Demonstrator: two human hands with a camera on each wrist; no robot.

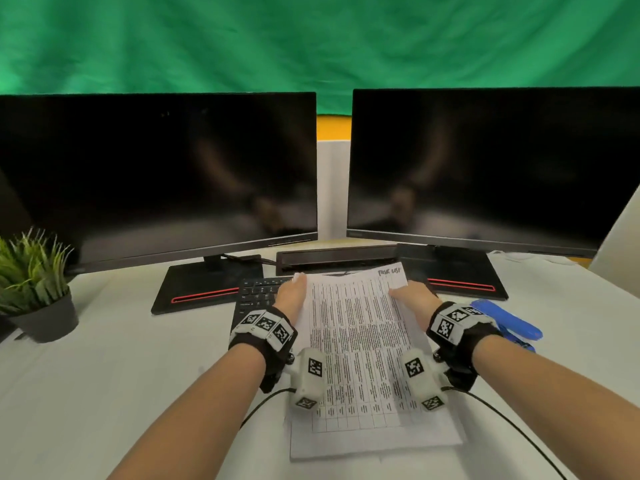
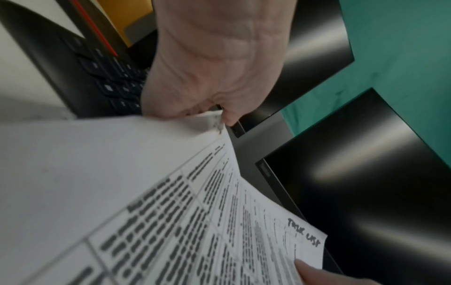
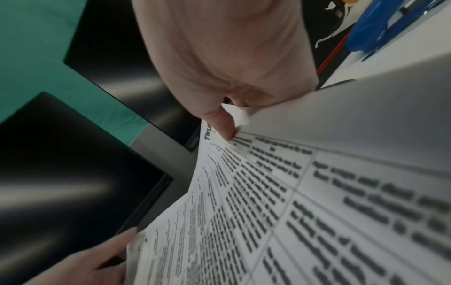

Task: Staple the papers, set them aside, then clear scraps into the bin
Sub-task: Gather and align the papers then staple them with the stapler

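Note:
A stack of printed papers (image 1: 356, 341) with a table and handwritten heading lies in the middle of the white desk, its far end lifted over the keyboard. My left hand (image 1: 292, 292) pinches the top left corner of the papers (image 2: 171, 192). My right hand (image 1: 410, 296) pinches the right edge near the top, thumb on the printed side (image 3: 227, 133). The blue stapler (image 1: 507, 320) lies on the desk just right of my right wrist, also seen in the right wrist view (image 3: 380, 29). No bin or scraps show.
Two dark monitors (image 1: 159, 174) (image 1: 485, 168) stand behind on black bases. A black keyboard (image 1: 259, 292) lies partly under the papers. A potted plant (image 1: 38, 289) sits at the far left. Cables trail from both wrist cameras across the white desk (image 1: 121, 375).

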